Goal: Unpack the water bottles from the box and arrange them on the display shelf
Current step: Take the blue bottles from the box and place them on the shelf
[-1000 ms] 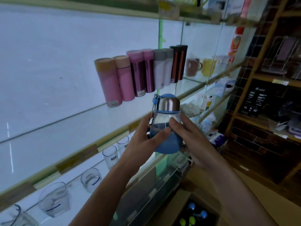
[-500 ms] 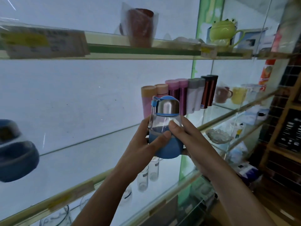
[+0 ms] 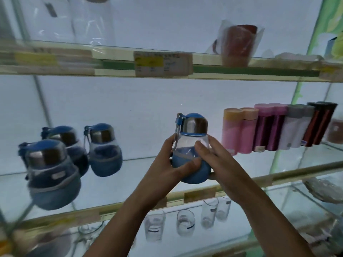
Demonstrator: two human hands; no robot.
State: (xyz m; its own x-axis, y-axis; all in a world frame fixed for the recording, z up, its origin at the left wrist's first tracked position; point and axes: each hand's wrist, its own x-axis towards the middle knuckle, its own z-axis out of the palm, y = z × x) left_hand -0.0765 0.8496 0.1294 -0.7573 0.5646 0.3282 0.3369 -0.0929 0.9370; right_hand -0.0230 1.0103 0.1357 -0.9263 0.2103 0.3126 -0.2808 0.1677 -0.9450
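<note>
A small round water bottle (image 3: 191, 145) with a blue cap, steel collar, clear body and blue sleeve is held upright above the front of the middle glass shelf (image 3: 130, 184). My left hand (image 3: 167, 164) grips its lower left side, thumb across the blue sleeve. My right hand (image 3: 219, 160) grips its right side, thumb on the clear body. Three similar blue bottles (image 3: 52, 169) stand on the same shelf at the left, blurred. The box is out of view.
Tall pink, purple, grey and dark tumblers (image 3: 274, 127) stand in a row on the shelf to the right. A wrapped red cup (image 3: 239, 45) sits on the upper shelf. Clear glasses (image 3: 185, 221) stand on the lower shelf.
The view has swung up and left, bringing the blue bottles on the shelf into sight. Both hands keep their hold on the bottle, which is now level with the middle shelf.
</note>
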